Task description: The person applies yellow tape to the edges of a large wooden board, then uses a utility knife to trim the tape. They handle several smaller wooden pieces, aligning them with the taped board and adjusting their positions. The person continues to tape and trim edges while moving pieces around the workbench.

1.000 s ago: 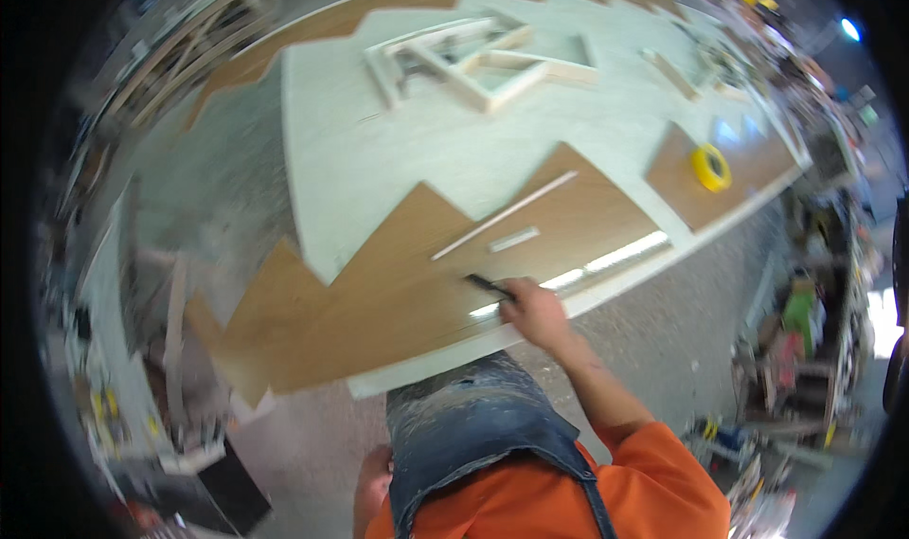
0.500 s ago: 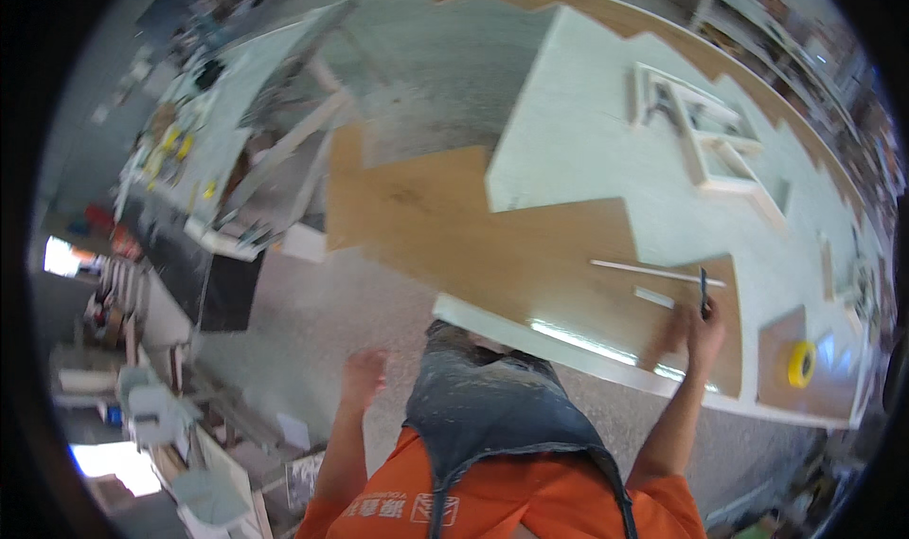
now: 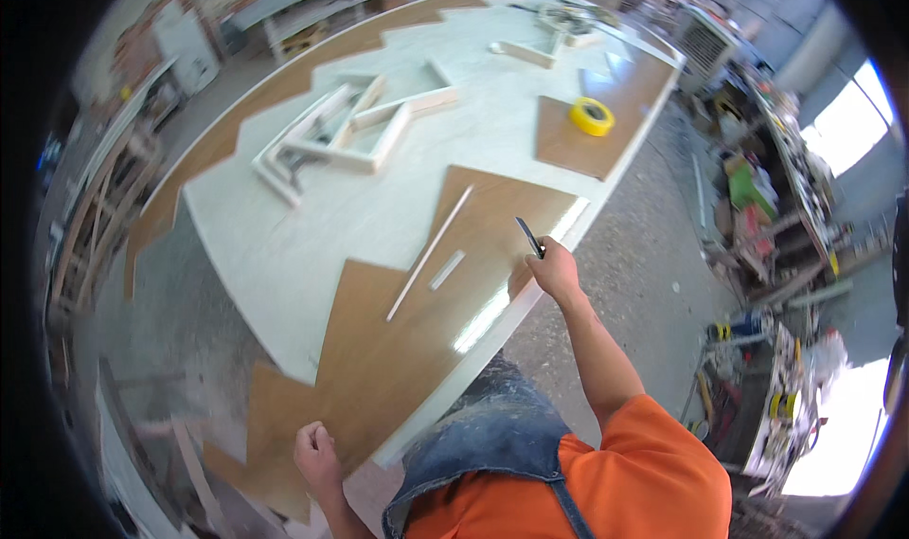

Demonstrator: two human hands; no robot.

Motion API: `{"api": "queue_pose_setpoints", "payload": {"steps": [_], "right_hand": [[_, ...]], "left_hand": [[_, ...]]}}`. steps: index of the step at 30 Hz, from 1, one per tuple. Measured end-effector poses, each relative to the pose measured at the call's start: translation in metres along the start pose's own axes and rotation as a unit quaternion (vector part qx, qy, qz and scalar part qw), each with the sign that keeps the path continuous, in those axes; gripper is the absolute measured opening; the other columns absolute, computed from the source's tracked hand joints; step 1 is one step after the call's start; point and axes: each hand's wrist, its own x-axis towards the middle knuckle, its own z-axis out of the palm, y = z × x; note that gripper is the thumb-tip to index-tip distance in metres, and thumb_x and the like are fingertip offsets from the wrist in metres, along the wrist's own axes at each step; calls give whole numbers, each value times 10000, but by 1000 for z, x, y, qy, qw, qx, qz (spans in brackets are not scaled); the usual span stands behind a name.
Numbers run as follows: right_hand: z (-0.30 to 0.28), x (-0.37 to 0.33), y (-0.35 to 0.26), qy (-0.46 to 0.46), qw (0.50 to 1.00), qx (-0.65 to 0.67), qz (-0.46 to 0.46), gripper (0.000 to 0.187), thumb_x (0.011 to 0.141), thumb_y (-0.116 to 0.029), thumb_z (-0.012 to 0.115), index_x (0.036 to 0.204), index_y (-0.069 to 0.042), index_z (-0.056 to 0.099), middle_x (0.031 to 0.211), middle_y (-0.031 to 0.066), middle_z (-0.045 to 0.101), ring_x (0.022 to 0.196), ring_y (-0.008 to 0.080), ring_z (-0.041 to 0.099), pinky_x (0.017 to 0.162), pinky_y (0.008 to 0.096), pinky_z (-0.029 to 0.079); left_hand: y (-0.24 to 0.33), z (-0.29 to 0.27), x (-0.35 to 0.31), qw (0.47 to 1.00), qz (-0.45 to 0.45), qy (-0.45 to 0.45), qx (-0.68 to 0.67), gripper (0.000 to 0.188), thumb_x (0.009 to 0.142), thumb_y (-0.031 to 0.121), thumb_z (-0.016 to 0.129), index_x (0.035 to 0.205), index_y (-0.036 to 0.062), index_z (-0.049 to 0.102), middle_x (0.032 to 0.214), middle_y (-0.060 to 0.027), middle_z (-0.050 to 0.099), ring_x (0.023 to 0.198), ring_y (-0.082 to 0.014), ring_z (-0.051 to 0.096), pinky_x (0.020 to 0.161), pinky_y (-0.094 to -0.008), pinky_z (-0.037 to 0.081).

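A black knife (image 3: 539, 247) is pinched in the right hand (image 3: 556, 270), blade (image 3: 525, 229) outward, presumably for safety; fingers of the left hand (image 3: 317, 455) are curled.

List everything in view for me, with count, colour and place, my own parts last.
Knife-like tool: 1, black, in the right hand
Near stepped panel: 1, wood-brown, along the table's near edge
Long thin strip: 1, white, on that panel
Short strip: 1, white, beside the long one
Smaller panel: 1, brown, table's right part
Tape roll: 1, yellow, on it
Wooden frame pieces: several, pale, mid-table
Far stepped panel: 1, brown, far edge
Table: 1, whitish, centre
Floor: 1, grey, around it
Bright openings: 2, white, far right
Shelf clutter: uncountable, mixed, around the edges
Apron: 1, dark blue-grey, bottom
Shirt: 1, orange, bottom
Left hand: 1, bare, at the near panel's left part
Right hand: 1, bare, at its right end
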Motion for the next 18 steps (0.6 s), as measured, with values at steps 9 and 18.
{"api": "queue_pose_setpoints", "payload": {"steps": [9,18], "right_hand": [[-74,124,93,107,993,25,44,287,905,-259,633,1109,-85,734,1008,218,720,984,417,680,859,495,534],[-98,358,118,156,982,-25,-104,491,862,-193,707,1326,-66,608,1408,155,562,1179,389,613,990,452,517]], "left_hand": [[120,125,55,971,162,-121,130,211,939,152,653,1074,-6,686,967,-156,691,888,-293,654,831,-409,522],[200,228,36,965,140,-116,190,173,927,162,680,1011,12,702,872,-143,668,827,-283,656,778,-387,524]]}}
